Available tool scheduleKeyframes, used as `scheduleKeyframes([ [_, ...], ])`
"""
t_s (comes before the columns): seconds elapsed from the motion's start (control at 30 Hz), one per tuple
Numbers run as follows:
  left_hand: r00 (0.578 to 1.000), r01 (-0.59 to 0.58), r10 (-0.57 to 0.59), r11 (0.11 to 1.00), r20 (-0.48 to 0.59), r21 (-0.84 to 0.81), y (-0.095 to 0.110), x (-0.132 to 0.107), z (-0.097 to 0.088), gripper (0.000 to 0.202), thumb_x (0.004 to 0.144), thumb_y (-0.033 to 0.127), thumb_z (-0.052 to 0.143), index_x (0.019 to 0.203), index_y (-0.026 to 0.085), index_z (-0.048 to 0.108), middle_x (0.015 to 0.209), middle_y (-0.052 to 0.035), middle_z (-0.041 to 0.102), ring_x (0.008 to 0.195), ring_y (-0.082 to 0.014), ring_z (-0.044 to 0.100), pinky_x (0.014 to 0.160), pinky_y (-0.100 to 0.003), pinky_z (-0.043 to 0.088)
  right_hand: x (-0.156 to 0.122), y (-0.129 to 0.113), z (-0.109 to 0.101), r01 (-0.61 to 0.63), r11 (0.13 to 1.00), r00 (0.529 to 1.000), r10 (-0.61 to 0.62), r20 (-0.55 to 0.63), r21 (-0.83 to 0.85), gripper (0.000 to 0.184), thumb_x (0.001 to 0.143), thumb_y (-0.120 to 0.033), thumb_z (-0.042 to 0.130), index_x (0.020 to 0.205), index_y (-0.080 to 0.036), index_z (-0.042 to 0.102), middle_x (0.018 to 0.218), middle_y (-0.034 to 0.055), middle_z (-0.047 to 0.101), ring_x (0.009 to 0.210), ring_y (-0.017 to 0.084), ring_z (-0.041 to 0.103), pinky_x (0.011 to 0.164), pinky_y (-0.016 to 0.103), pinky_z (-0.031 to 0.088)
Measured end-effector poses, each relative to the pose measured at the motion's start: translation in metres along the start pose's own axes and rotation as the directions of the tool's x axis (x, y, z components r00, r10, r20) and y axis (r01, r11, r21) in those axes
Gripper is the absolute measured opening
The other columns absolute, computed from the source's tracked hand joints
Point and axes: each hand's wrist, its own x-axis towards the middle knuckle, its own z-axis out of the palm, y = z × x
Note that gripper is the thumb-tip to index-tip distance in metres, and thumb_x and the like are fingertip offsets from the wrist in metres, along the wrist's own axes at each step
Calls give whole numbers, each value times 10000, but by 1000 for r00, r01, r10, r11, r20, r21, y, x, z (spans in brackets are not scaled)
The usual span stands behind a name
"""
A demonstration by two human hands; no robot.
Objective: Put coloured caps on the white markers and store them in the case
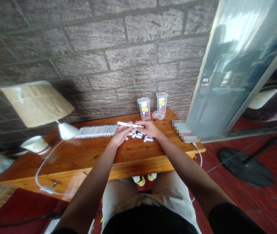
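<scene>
A white marker (128, 124) with a pinkish-red end is held level between my two hands above the wooden table. The fingers of my left hand (121, 134) are closed on its middle and left part. My right hand (150, 128) pinches it near the right end. Just below my hands lie several loose marker caps (140, 136) with coloured ends, partly hidden by my fingers. To the left, a long row of white markers (96, 130) lies side by side on the table, reaching close to my left hand.
Two clear plastic boxes (145, 109) with labels stand at the wall, an open lid (158, 114) beside them. A lamp (66, 130) and a paper cup (36, 145) are at the left. A white cable (200, 156) hangs off the table's right end. A black round stand base (246, 167) rests on the floor.
</scene>
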Motion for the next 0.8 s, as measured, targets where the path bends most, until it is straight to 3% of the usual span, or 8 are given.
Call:
scheduleKeyframes([
  [0.13, 1000, 7, -6, 1000, -22, 16, 3, 0, 2, 398, 639, 204, 865, 1008, 148, 728, 1002, -74, 758, 599, -78, 632, 567, -203, 496, -1, 1, -2, 11, 986, 1000, -14, -13, -168, 304, 823, -409, 686, 997, -164, 733, 988, 59, 758, 884, 192, 692, 820, 305, 529],
  [0.37, 965, -98, 84, 994, -247, -43, 7, 5, -2, 276, 745, 294, 802, 981, 191, 702, 958, -45, 770, 542, -54, 612, 510, -162, 448, -1, 5, -5, -26, 956, 995, -4, -102, -293, 291, 832, -392, 655, 1002, -163, 713, 973, 66, 747, 857, 192, 680, 798, 298, 512],
  [0.43, 969, -91, 76, 995, -237, -52, 7, 5, -3, 243, 747, 280, 803, 949, 185, 706, 959, -44, 770, 587, -56, 638, 517, -145, 447, -2, 1, -4, -26, 952, 994, -7, -107, -304, 291, 829, -404, 663, 988, -165, 713, 941, 55, 747, 821, 182, 674, 772, 285, 506],
  [0.6, 995, 5, -5, 1000, -95, -4, 6, 2, -2, 295, 733, 275, 819, 991, 167, 724, 1023, -69, 764, 736, -104, 703, 595, -165, 512, -5, -11, -3, 14, 931, 998, -32, -45, -364, 318, 844, -467, 665, 901, -164, 745, 812, 24, 737, 727, 160, 649, 685, 242, 468],
  [0.8, 998, -4, 4, 1000, -67, 4, 7, 0, -2, 357, 717, 300, 833, 1030, 168, 720, 987, -65, 772, 680, -113, 704, 618, -208, 556, -7, -12, -4, 49, 935, 999, -43, 26, -351, 358, 876, -480, 629, 996, -170, 762, 879, 30, 754, 771, 162, 664, 717, 241, 486],
])
